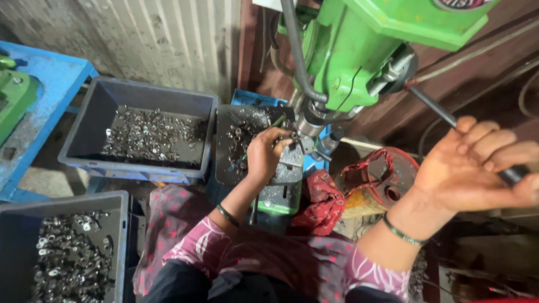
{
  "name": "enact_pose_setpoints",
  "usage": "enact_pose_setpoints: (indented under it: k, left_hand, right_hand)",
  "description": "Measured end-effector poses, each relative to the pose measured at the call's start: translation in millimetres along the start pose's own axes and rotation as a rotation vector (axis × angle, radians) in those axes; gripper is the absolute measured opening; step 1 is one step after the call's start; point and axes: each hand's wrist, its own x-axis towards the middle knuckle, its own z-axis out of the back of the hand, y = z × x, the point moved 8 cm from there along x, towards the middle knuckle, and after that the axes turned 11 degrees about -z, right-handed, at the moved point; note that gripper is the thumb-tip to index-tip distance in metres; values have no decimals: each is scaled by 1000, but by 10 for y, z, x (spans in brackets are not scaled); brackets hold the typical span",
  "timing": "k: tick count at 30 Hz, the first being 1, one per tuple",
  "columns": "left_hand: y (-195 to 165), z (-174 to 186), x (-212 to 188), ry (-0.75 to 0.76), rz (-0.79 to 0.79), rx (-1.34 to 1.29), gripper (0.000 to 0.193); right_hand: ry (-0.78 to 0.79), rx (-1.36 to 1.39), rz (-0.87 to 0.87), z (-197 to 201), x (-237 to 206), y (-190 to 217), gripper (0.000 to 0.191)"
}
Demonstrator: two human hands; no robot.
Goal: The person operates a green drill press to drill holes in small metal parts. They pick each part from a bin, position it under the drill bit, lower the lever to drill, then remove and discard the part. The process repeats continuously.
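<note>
A green drill press [359, 50] stands in front of me. My right hand [477, 168] is wrapped around its dark feed lever handle [435, 109] at the right. My left hand [266, 151] rests on the small work table [286, 168] under the spindle [309, 126], its fingers pinching a small metal part right below the chuck. The part itself is mostly hidden by my fingers.
A grey crate [140, 132] with several small metal parts sits at the left, another grey crate [67, 252] of parts at the lower left. A dark tray [241, 140] of parts lies beside my left hand. A red cloth [323, 205] and a round tin [387, 179] lie near my lap.
</note>
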Motion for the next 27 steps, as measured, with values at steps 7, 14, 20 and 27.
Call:
enact_pose_setpoints:
  k: [7, 14, 20, 27]
  left_hand:
    - [74, -21, -3, 3, 32, 0, 20]
    - [86, -35, -12, 8, -23, -42, 22]
    - [20, -7, 34, 50, -45, -44, 17]
    - [-3, -141, 40, 170, 51, 225, 21]
  right_hand:
    - [-22, 26, 20, -155, -113, -30, 53]
    - [-43, 26, 11, -95, -113, -47, 49]
    - [34, -58, 15, 7, 95, -3, 49]
    - [73, -92, -222, 638, 1383, -209, 45]
